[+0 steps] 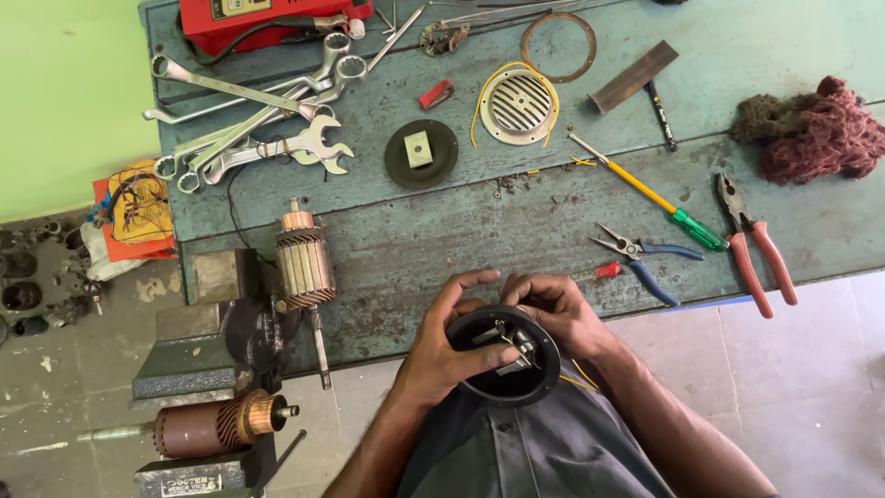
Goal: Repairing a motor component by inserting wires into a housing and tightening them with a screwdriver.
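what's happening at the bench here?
A person holds a round black housing in both hands at the bench edge: left hand cups its rim, right hand fingers work at the metal parts inside. Two armatures, spanners, pliers and a screwdriver lie untouched.

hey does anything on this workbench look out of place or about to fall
Yes. The red-handled pliers overhang the blue-green bench's front edge, handles past it. Small debris is scattered mid-bench. Both hands hold the round black housing securely.
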